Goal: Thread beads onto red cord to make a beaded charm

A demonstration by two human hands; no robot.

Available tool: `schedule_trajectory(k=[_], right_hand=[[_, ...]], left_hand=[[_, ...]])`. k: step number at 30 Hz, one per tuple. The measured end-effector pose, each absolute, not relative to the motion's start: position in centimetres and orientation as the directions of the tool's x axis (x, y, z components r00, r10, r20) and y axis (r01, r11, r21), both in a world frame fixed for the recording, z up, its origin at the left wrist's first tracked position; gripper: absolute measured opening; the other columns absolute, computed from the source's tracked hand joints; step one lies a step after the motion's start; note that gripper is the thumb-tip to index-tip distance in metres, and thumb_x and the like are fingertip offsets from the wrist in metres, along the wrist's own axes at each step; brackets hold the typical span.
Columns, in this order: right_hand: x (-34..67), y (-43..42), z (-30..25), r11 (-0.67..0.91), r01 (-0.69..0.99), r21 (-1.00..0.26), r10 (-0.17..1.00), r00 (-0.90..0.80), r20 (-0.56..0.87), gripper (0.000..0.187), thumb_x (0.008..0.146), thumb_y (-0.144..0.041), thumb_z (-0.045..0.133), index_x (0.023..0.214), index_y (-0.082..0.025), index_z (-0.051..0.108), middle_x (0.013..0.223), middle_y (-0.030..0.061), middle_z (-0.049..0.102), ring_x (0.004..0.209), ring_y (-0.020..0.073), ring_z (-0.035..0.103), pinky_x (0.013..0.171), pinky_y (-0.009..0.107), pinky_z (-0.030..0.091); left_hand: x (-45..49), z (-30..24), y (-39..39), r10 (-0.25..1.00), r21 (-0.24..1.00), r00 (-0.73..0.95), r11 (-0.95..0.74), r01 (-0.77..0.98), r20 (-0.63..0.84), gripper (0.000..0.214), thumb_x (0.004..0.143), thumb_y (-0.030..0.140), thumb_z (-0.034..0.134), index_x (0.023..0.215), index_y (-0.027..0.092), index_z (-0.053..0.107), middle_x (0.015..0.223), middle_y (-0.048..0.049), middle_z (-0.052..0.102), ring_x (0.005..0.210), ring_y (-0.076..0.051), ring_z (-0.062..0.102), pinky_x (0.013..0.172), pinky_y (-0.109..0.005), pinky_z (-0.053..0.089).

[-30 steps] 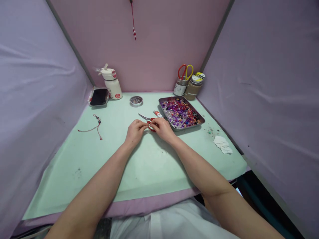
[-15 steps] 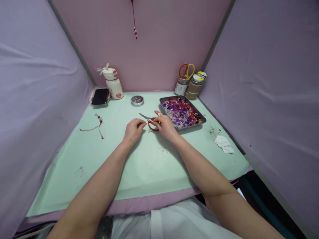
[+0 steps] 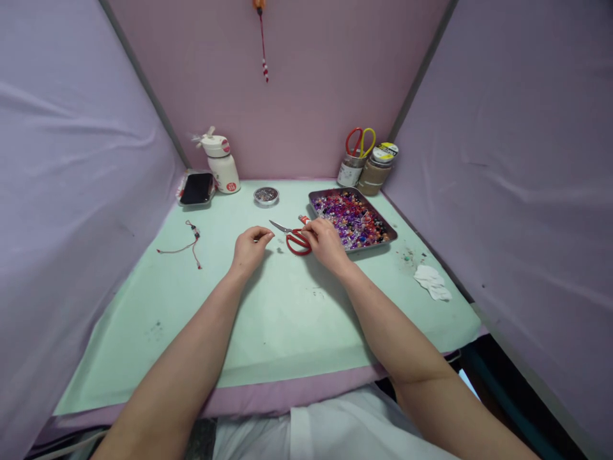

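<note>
Near the middle of the mint-green surface [image 3: 287,332], the red-handled scissors [image 3: 288,232] lie with their tips pointing away to my left. My right hand [image 3: 326,244] is at the handles, fingers drawn into a pinch; I can't tell whether they touch the scissors or hold something tiny. My left hand [image 3: 249,249], apart from them, has thumb and fingertips brought close together, and I can't tell what is between them. Just past my right hand sits the metal tray [image 3: 371,246] of coloured beads [image 3: 352,220]. Farther out are a small round container [image 3: 266,197], a beaded cord [image 3: 196,236] on the left and a crumpled tissue [image 3: 432,282] on the right.
</note>
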State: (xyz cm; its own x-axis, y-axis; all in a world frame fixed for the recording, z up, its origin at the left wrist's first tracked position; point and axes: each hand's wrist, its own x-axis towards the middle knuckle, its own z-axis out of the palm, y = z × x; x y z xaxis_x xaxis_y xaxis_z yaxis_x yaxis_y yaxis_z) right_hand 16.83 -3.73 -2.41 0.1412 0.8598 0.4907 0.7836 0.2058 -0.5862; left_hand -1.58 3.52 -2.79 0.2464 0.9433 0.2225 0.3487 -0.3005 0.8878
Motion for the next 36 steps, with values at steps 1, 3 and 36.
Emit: schedule_trajectory(k=[1, 3, 36], right_hand=[[16.9, -3.7, -2.4, 0.203, 0.783, -0.588, 0.855, 0.15, 0.496, 0.016, 0.088, -0.019, 0.051, 0.076, -0.02, 0.062, 0.083, 0.0057, 0.061, 0.086, 0.0211, 0.054, 0.081, 0.035, 0.04], [17.0, -3.7, -2.4, 0.202, 0.781, -0.59, 0.848, 0.162, 0.505, 0.015, 0.087, -0.019, 0.052, 0.076, -0.02, 0.061, 0.083, 0.0055, 0.06, 0.085, 0.0206, 0.053, 0.081, 0.035, 0.04], [17.8, -3.9, -1.9, 0.143, 0.739, -0.658, 0.812, 0.292, 0.504, 0.017, 0.088, -0.024, 0.045, 0.074, -0.02, 0.053, 0.081, 0.0052, 0.058, 0.08, 0.019, 0.049, 0.076, 0.033, 0.037]], left_hand=[[-1.7, -2.7, 3.6, 0.945, 0.889, 0.236, -0.3, 0.345, 0.228, 0.01, 0.071, 0.027, 0.061, 0.07, 0.018, 0.066, 0.076, -0.0027, 0.069, 0.072, -0.016, 0.059, 0.074, -0.029, 0.046], [-1.8, -2.5, 3.7, 0.944, 0.891, 0.224, -0.307, 0.334, 0.242, 0.012, 0.071, 0.029, 0.062, 0.07, 0.018, 0.066, 0.076, -0.003, 0.068, 0.072, -0.016, 0.059, 0.074, -0.028, 0.046], [-3.1, -1.5, 4.5, 0.975, 0.985, 0.185, 0.144, -0.099, -0.124, 0.023, 0.056, 0.027, 0.076, 0.07, 0.017, 0.062, 0.063, 0.0031, 0.053, 0.06, -0.009, 0.046, 0.06, -0.023, 0.038]])
